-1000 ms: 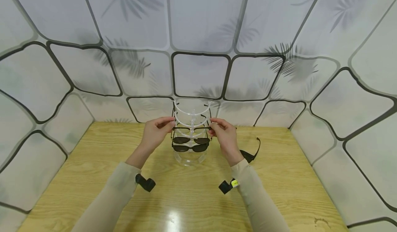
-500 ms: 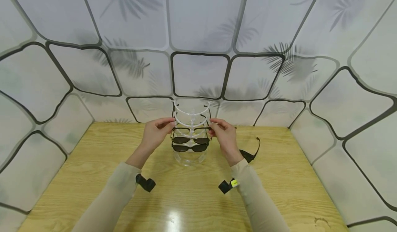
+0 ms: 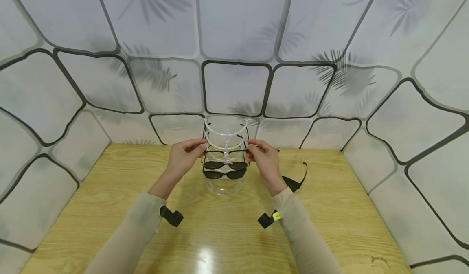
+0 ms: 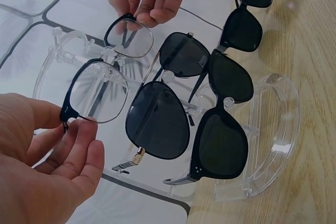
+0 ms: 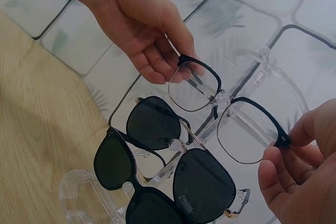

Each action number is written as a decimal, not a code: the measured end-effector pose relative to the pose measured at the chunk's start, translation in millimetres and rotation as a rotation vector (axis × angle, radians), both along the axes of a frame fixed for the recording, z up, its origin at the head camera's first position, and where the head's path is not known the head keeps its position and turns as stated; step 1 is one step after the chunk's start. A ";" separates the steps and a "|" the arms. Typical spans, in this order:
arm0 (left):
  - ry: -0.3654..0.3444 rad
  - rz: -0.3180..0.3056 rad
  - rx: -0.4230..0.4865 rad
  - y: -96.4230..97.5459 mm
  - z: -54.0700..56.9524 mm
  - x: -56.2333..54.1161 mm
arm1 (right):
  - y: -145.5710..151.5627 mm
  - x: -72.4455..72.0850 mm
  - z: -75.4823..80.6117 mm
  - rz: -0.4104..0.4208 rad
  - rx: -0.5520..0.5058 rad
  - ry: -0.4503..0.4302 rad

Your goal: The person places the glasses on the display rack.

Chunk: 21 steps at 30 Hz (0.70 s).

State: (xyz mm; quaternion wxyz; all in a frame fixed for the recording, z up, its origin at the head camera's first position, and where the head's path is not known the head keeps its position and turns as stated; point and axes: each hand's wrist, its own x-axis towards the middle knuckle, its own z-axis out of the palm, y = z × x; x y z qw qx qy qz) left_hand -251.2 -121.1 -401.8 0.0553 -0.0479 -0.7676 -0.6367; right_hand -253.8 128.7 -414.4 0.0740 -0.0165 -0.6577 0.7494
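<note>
A pair of black browline eyeglasses (image 4: 73,85) with clear lenses sits at the middle of a clear acrylic display stand (image 3: 221,192). My left hand (image 3: 186,156) pinches their left corner between thumb and fingers. At the right corner, my right hand (image 3: 266,163) pinches the frame the same way; both grips show in the right wrist view. Just below on the stand hang dark sunglasses with a gold bridge (image 4: 157,120). Lowest are thick black-framed sunglasses (image 4: 223,142). White curved arms (image 3: 225,133) of the stand rise above the eyeglasses.
Black sunglasses (image 3: 293,184) lie on the wooden table (image 3: 220,233) beside my right wrist, partly hidden by it. Patterned cloth walls (image 3: 238,88) rise behind the stand and at both sides. A small black camera (image 3: 171,216) is worn on each wrist.
</note>
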 end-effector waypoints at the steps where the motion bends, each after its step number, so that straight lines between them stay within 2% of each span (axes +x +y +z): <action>1: 0.001 -0.001 -0.004 -0.2 -0.3 0.2 | 0.0 -0.1 0.1 0.001 0.000 0.001; 21: 0.012 -0.007 0.001 -1.1 -3.8 -1.2 | 2.7 0.6 2.0 0.011 0.014 -0.014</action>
